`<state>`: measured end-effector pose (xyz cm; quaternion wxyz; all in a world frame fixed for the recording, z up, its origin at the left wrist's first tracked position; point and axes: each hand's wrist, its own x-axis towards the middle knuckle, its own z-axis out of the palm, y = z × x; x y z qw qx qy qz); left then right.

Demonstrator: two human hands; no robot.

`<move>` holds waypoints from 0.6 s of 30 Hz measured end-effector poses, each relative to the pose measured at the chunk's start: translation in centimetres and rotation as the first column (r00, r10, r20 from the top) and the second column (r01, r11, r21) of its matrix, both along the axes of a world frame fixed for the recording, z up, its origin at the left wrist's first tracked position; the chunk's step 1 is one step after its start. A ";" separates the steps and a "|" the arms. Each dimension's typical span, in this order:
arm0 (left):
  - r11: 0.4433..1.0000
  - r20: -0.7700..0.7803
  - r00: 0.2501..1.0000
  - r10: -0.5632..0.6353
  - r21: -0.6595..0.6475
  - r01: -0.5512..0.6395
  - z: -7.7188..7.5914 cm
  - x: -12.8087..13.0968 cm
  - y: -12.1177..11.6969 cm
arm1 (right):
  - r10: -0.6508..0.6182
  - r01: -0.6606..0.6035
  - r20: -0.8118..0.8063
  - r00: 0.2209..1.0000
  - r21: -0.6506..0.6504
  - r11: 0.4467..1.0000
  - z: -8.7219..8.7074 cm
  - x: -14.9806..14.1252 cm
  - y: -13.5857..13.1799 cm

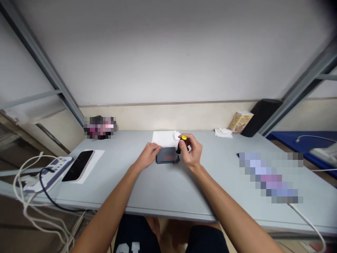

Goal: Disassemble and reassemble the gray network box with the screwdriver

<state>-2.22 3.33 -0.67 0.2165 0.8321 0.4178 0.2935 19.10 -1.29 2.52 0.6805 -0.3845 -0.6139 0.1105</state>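
Observation:
A small dark grey box [166, 155] with a red label lies on the pale grey table [163, 189] in front of me. My left hand [149, 154] rests against the box's left end, fingers curled on it. My right hand [191, 151] is closed round a screwdriver [181, 144] with a black handle and yellow cap. The tool points down at the box's right end. A white sheet of paper [163, 138] lies just behind the box.
A black phone [78, 165] lies on white paper at the left, beside a power strip [48, 172] with cables. At the back right are crumpled tissue [223, 132], a small carton [240, 121] and a black speaker [259, 116]. Metal frame posts flank both sides.

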 end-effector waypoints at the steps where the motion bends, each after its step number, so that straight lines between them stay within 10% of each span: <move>1: 1.000 -0.003 1.000 -0.001 -0.004 0.001 0.0 0.0 0.0 | 0.002 -0.003 -0.017 1.000 -0.006 1.000 0.0 0.1 0.0; 18: 0.990 0.058 0.994 -0.097 0.109 0.091 2.1 1.7 -2.6 | -0.114 0.027 -0.434 0.894 -0.203 0.979 0.4 0.5 2.0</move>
